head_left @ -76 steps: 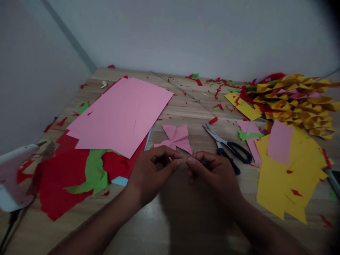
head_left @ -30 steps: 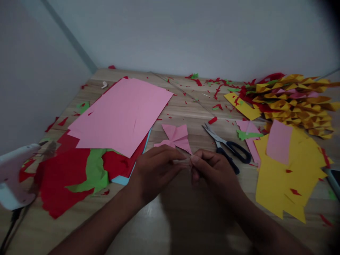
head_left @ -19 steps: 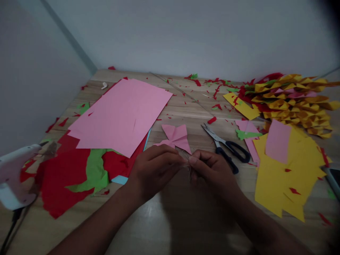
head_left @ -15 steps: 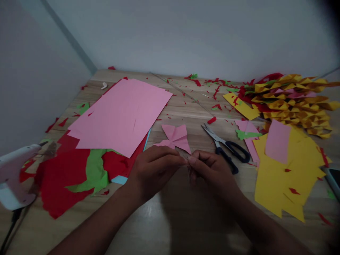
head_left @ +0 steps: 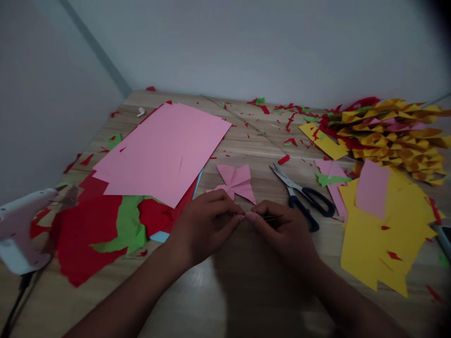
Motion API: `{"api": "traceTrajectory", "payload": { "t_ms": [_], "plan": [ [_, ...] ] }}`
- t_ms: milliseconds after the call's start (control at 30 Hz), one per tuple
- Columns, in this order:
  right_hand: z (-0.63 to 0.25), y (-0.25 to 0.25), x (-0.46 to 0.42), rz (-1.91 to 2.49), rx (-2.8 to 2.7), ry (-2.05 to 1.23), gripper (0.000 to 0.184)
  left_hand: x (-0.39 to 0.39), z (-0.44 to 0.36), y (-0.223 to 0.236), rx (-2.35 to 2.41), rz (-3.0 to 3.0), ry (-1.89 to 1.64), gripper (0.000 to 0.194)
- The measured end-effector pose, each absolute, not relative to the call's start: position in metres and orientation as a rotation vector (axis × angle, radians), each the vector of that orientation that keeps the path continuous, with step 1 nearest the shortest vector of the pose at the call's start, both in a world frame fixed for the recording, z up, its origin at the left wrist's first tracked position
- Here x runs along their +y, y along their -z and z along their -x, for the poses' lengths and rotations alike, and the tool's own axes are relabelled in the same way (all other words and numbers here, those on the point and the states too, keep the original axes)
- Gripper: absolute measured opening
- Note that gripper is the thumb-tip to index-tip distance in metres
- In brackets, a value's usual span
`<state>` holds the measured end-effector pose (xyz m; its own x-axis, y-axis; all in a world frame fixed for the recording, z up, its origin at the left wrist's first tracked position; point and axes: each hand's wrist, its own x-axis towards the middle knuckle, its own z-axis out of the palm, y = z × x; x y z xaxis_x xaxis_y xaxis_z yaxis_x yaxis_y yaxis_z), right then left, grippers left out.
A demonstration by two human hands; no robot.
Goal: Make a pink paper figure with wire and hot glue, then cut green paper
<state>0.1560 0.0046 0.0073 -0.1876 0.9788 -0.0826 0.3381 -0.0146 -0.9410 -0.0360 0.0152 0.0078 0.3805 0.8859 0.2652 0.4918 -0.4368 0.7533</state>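
My left hand (head_left: 204, 223) and my right hand (head_left: 285, 227) meet fingertip to fingertip low over the table, both closed in a pinch. Between them is a thin wire (head_left: 269, 218), a short stretch of which shows under the right fingers; the rest is hidden. Just beyond the fingertips lies a creased pink paper piece (head_left: 237, 180) with flared wings like a butterfly, its near part hidden by my left hand. Right of it, close to my right hand, rest scissors (head_left: 294, 188) with dark handles, blades slightly apart.
Pink sheets (head_left: 165, 150) lie at left over red paper (head_left: 86, 230) and a green scrap (head_left: 128, 225). A glue gun (head_left: 26, 230) stands at the left edge. Yellow sheets (head_left: 373, 249) and a folded yellow paper bundle (head_left: 401, 136) are at right. Scraps litter the back.
My fingers have shifted on the wire, which now shows lying sideways under my right fingers instead of pointing down. The view has moved slightly; the things on the table stay put.
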Motion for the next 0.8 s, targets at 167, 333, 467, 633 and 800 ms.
{"api": "traceTrajectory", "payload": {
  "t_ms": [167,333,467,633,800],
  "plan": [
    [-0.154,-0.006,0.003,1.373,-1.642,-1.123,0.022,0.015,0.036,-0.009,1.247,-2.136,-0.829,0.008],
    [-0.153,-0.007,0.002,1.349,-1.640,-1.101,0.019,0.011,0.029,-0.016,1.445,-1.872,-0.857,0.009],
    [-0.153,-0.010,0.002,1.307,-1.614,-1.146,0.016,0.010,0.024,-0.017,1.414,-1.444,-0.899,0.015],
    [-0.157,-0.013,0.005,1.311,-1.535,-1.235,0.021,0.014,0.032,-0.009,1.225,-1.766,-1.104,0.012],
    [-0.160,-0.014,0.006,1.309,-1.435,-1.421,0.027,0.024,0.045,-0.002,1.017,-2.559,-1.178,0.018]
  ]
}}
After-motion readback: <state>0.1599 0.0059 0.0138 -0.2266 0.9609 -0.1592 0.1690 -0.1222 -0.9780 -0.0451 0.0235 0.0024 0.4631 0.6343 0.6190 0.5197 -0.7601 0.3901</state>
